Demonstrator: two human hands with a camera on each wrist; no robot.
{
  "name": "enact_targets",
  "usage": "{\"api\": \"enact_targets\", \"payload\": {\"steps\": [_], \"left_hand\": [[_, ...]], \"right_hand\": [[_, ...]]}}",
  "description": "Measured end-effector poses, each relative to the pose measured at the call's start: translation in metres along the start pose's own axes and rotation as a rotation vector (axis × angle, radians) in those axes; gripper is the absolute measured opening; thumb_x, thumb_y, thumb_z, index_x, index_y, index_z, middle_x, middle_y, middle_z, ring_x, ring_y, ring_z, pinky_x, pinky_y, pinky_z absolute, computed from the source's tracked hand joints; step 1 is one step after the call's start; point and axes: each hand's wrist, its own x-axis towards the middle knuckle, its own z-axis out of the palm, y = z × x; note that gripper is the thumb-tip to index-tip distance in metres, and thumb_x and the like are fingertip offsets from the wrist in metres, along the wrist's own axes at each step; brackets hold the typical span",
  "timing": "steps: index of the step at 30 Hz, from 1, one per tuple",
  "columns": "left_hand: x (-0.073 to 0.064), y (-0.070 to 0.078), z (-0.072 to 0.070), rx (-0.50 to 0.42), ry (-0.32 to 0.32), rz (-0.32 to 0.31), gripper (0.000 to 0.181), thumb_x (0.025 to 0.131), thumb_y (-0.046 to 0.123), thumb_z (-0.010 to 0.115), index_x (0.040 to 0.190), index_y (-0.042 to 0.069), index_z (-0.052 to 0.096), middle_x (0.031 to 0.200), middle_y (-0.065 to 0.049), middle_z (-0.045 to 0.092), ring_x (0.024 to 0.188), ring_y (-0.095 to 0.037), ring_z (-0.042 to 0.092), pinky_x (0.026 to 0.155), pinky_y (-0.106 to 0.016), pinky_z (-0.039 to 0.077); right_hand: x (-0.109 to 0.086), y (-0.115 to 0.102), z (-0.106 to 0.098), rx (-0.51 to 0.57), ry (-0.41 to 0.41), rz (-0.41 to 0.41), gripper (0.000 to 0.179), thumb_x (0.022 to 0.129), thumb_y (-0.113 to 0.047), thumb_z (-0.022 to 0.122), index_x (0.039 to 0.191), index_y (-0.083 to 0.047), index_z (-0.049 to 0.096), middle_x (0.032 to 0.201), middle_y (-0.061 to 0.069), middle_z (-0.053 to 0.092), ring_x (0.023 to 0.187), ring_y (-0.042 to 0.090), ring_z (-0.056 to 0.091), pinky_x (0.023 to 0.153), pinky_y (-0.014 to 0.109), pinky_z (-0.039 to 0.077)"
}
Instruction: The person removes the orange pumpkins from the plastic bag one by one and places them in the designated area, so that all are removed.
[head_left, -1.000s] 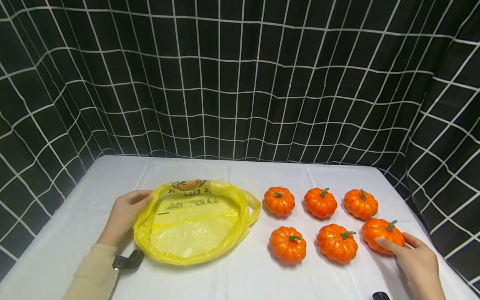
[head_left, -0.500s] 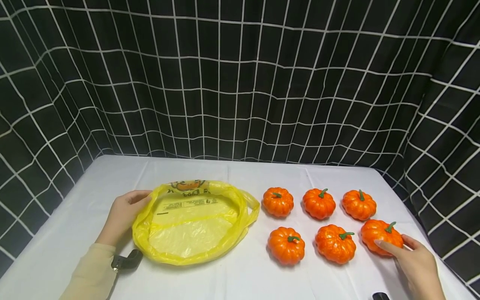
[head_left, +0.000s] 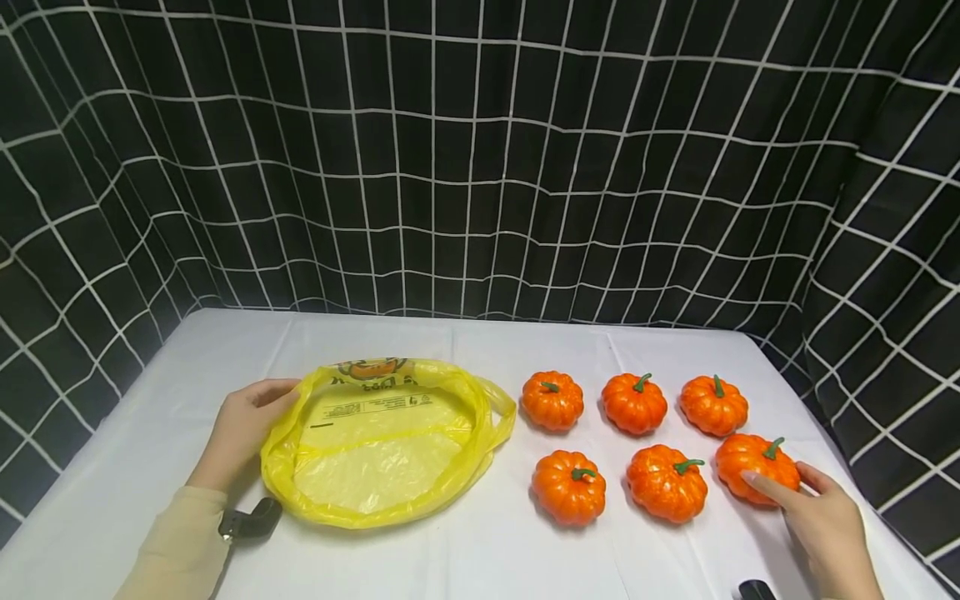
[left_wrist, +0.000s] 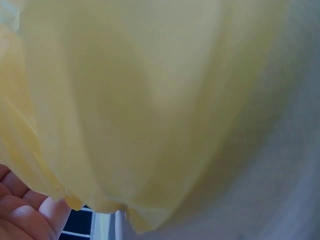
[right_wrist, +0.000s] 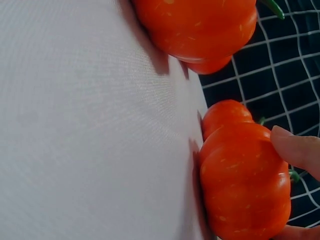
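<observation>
A yellow plastic bag (head_left: 375,483) lies on the left half of the table, its mouth spread wide and facing up. My left hand (head_left: 243,429) holds the bag's rim at the left side; its fingertips are partly hidden by the plastic. Thin yellow film fills most of the left wrist view, with the hand (left_wrist: 30,215) at the lower left corner. Over on the right, my right hand (head_left: 825,517) grips the front right orange pumpkin (head_left: 750,467) between thumb and fingers. In the right wrist view this pumpkin (right_wrist: 245,185) sits against the white cloth, the thumb on its side.
Several more small orange pumpkins with green stems stand in two rows, including a front left one (head_left: 568,492) and a back middle one (head_left: 633,404). The table (head_left: 495,542) has a white cloth. Black curtains (head_left: 480,167) with a white grid enclose its back and sides.
The head view shifts slightly, so everything appears a little further left. Both hands keep their holds on the bag and the pumpkin.
</observation>
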Motion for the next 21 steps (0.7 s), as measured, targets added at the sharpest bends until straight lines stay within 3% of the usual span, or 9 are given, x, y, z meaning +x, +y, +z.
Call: {"api": "enact_targets", "payload": {"steps": [12,21], "left_hand": [[-0.003,-0.001,-0.001,-0.016,0.008,-0.009,0.048,0.101,0.035,0.054,0.137,0.003,0.057,0.142,-0.022,0.056,0.136,-0.036,0.048,0.114,-0.050,0.040],[0.000,0.006,0.004,-0.023,0.002,0.017,0.055,0.100,0.044,0.054,0.139,0.005,0.055,0.144,-0.020,0.055,0.139,-0.036,0.046,0.116,-0.051,0.037]], "right_hand": [[-0.003,-0.001,-0.002,-0.023,-0.011,-0.020,0.095,0.092,-0.051,0.061,0.156,0.002,0.015,0.160,0.031,0.020,0.148,0.049,0.017,0.119,0.063,0.019],[-0.003,-0.005,-0.013,-0.044,0.009,0.007,0.096,0.094,-0.055,0.057,0.156,0.004,0.012,0.157,0.034,0.023,0.144,0.050,0.027,0.117,0.062,0.026]]}}
